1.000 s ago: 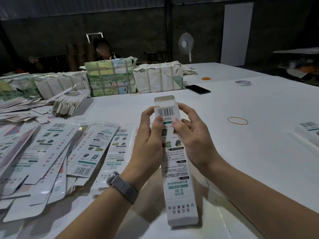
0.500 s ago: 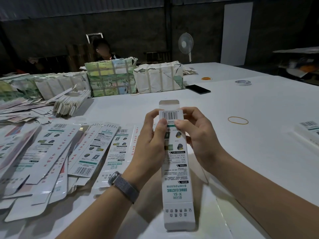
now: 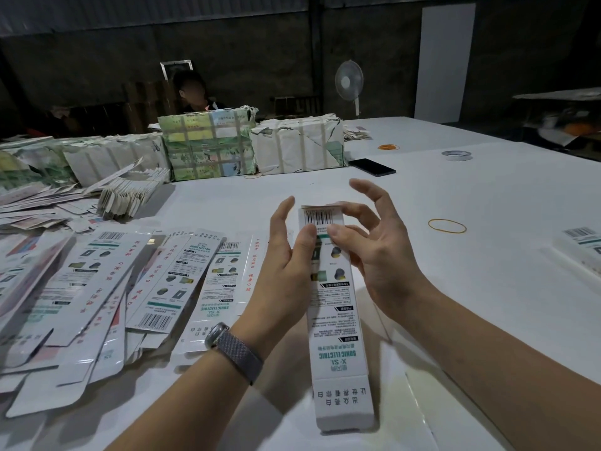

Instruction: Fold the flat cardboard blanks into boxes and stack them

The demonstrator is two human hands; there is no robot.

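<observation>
Near centre over the counter (image 3: 422,196), my left hand (image 3: 286,255) and right hand (image 3: 367,245) pinch the box (image 3: 335,320), closing its far flap; next, stacking.

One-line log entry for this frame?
step: closing box top flap | left hand: holds box | right hand: presses flap | flat blanks: left on table

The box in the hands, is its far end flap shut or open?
Shut: the box no longer shows a raised flap beyond the barcode.
</observation>
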